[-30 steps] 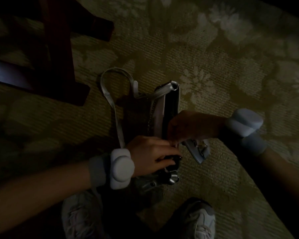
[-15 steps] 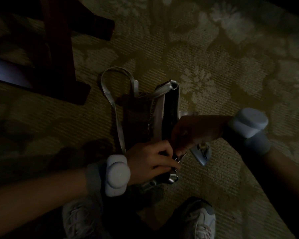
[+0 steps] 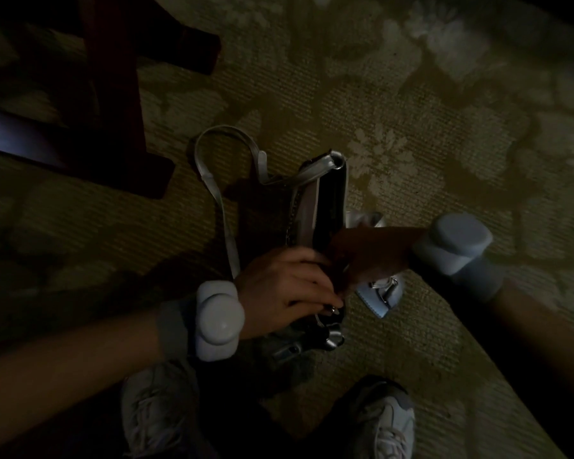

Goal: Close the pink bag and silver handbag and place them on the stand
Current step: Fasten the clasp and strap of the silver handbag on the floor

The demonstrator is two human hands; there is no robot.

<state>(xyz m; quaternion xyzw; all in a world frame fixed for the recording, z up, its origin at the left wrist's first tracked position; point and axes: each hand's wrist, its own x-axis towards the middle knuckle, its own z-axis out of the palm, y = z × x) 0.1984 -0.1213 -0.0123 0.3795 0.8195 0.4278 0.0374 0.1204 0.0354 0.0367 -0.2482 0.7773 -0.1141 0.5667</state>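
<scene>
Silver handbag (image 3: 325, 207) standing open-mouthed on the carpet (image 3: 411, 134), strap (image 3: 212, 180) looped off to the left, dark stand (image 3: 113, 94) far left. Probably light and soft-sided, likely to sag unless pinned at the near end by the zip. Left hand (image 3: 285, 289) curled, gripping that near end; right hand (image 3: 365, 256) pinching at the opening, grip too dim to be sure.

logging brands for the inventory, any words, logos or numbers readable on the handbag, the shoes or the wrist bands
None can be read.
silver handbag: no lettering shows; the picture is dark and blurred.
shoes: no legible logo or text.
wrist bands: plain, no markings visible.
left hand and right hand cover part of the bag.
</scene>
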